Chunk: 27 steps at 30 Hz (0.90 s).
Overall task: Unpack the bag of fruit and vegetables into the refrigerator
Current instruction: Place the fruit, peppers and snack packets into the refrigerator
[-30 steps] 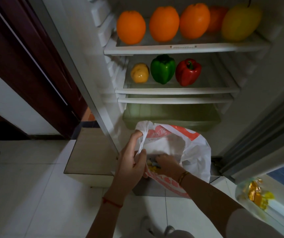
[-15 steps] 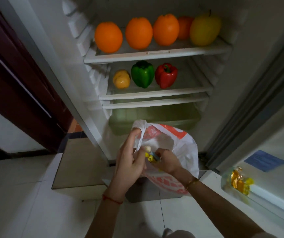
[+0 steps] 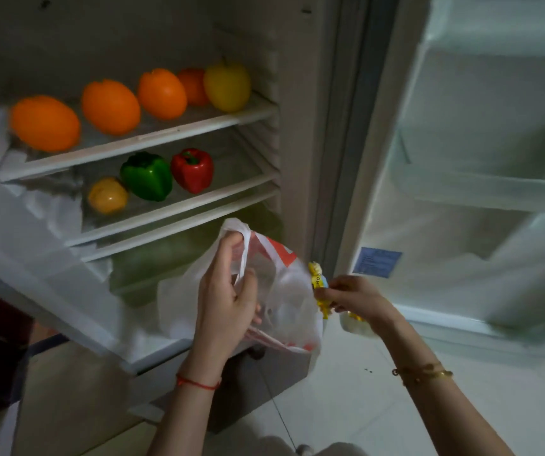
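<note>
Head view: thin white plastic carrier bag with orange-red print [image 3: 277, 301] hangs in front of the open white refrigerator [image 3: 297, 159], level with the pale green crisper drawer [image 3: 179, 258] at the bottom. Left hand [image 3: 228, 291] grips the bag, fingers curled around a handle loop at the top, red string bracelet [image 3: 198, 384] on the wrist. Right hand [image 3: 353, 297] sits just right of the bag and outside it, pinching a small yellow packet with a blue label [image 3: 319, 284]; contents too blurred to identify. Gold bracelet [image 3: 422, 373] on the right wrist. Top shelf: three round oranges in a row, left [image 3: 45, 123], middle [image 3: 110, 106], right [image 3: 162, 93], a fourth orange-red fruit [image 3: 193, 85] partly hidden behind, and a yellow apple with a stem [image 3: 227, 86] at the right end. Second shelf: small yellow-orange round fruit [image 3: 108, 195], glossy green bell pepper [image 3: 146, 176] touching or nearly touching a glossy red bell pepper [image 3: 192, 169] on its right. White fridge door [image 3: 495, 126] stands open on the right, blue sticker [image 3: 377, 262] low on its inner panel. Pale tiled floor [image 3: 347, 406] below.
</note>
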Tool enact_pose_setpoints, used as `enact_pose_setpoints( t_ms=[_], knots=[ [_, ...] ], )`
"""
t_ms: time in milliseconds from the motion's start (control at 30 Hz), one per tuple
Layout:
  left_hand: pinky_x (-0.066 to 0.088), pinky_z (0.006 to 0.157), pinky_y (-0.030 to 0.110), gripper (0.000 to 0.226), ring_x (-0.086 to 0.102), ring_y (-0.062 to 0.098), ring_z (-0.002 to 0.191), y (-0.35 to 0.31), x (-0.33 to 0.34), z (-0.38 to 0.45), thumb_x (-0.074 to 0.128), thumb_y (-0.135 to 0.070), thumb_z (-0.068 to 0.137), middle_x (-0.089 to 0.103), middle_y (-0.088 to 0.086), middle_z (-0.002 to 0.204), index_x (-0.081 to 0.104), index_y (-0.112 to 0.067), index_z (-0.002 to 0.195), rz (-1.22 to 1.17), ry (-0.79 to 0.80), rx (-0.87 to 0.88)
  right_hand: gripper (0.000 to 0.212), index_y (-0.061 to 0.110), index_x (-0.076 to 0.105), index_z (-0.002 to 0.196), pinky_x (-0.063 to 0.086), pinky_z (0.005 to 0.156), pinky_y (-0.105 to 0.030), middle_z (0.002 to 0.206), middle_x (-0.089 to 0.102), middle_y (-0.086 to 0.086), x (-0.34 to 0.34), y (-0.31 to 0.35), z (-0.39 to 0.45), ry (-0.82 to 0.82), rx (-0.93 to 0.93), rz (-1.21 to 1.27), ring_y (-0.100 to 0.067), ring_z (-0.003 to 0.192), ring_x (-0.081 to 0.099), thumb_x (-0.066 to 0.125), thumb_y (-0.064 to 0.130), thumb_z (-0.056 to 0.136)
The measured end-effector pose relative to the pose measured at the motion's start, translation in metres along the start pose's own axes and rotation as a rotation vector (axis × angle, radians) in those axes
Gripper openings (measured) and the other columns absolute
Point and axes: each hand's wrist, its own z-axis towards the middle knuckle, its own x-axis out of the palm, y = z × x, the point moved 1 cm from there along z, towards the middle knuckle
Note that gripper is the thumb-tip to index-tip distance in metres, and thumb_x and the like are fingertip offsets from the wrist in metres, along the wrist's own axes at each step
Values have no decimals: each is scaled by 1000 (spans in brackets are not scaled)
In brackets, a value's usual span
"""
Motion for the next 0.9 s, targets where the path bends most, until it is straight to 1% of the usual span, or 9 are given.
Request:
enact_pose_setpoints(
  t_ms=[100,167,333,400,533,667,733,800,900],
  knots=[
    [53,59,15,53,67,27,77,-6,11,2,52,-3,93,64,21,99,42,-22,142,3,33,14,35,-2,69,82,47,65,-34,67,62,-8,-38,-28,-6,-194,55,-94,-18,64,55,79,31,77],
    [55,69,20,52,67,36,88,-6,17,2,53,-4,93,65,23,105,43,-25,140,13,40,25,42,-6,67,77,40,61,-30,62,57,-7,-58,-46,-9,-284,104,-160,-18,62,52,79,33,76],
    [64,70,38,53,69,34,88,-6,25,-2,55,-6,94,66,23,105,42,-26,141,-5,43,-29,39,11,58,52,32,51,-28,52,51,-2,-81,-70,-5,-367,249,-263,-14,51,45,76,33,79],
    [64,70,42,54,69,35,88,-5,27,-3,55,-5,94,66,25,106,41,-26,142,-12,36,-52,39,11,58,53,33,50,-27,53,51,-2,-79,-75,3,-355,288,-289,-13,51,46,75,34,79],
    [62,60,31,54,67,22,73,-4,29,-7,53,-2,94,66,22,97,42,-27,140,-4,21,-34,40,10,53,58,34,47,-25,58,50,-3,-62,-83,22,-321,323,-394,-14,52,45,74,37,79],
    [63,72,51,56,68,37,86,-4,29,-10,54,-3,92,65,27,101,42,-32,140,-12,11,-56,42,13,47,61,30,43,-25,71,54,-7,-44,-96,33,-319,315,-456,-15,53,44,75,40,76],
    [62,73,52,56,67,38,88,-4,27,-12,54,-5,93,65,27,101,42,-34,139,-23,-1,-63,45,14,45,62,29,43,-25,75,55,-7,-39,-101,35,-315,295,-474,-15,54,44,75,43,78],
    [62,74,50,55,67,36,87,-4,25,-14,54,-6,94,65,27,102,42,-36,138,-32,-13,-67,45,13,47,66,31,45,-26,76,55,-6,-38,-103,36,-310,293,-497,-16,57,46,73,47,81],
    [63,68,42,53,64,24,79,-2,21,-16,54,-7,94,65,23,100,42,-35,138,-32,-43,-77,45,9,59,81,42,59,-29,82,58,-7,-42,-96,32,-386,245,-645,-24,71,53,63,54,86]
  ],
)
